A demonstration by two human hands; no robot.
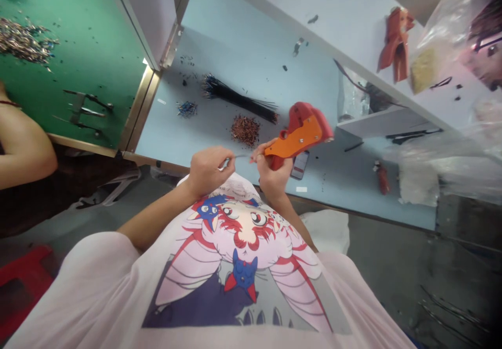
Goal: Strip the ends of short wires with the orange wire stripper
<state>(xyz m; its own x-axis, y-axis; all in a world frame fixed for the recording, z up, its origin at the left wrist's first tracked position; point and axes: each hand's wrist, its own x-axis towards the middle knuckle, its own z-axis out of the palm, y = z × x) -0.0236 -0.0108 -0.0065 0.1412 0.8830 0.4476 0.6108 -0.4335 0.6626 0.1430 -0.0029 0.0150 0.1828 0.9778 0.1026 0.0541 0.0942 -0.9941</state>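
Observation:
My right hand [273,176] is wrapped round the handles of an orange and red wire stripper [308,132], whose head points away to the right. Pinched in the fingers of my left hand [210,168] is a thin wire [242,156], which spans the gap to my right fingertips. Whether those fingertips touch its end I cannot tell. Just beyond my hands lies a heap of small copper-coloured pieces [245,131]. Behind that, a bundle of black wires [239,98] rests on the light blue table [172,139]. A small pile of blue and silver bits [187,109] is to its left.
A phone [300,165] lies beside my right hand. Another red tool [396,45] stands on the shelf, near plastic bags [443,30]. A red-handled tool [381,178] is at the table's right. On the left, another person's arm [25,134] is by a green table [86,40].

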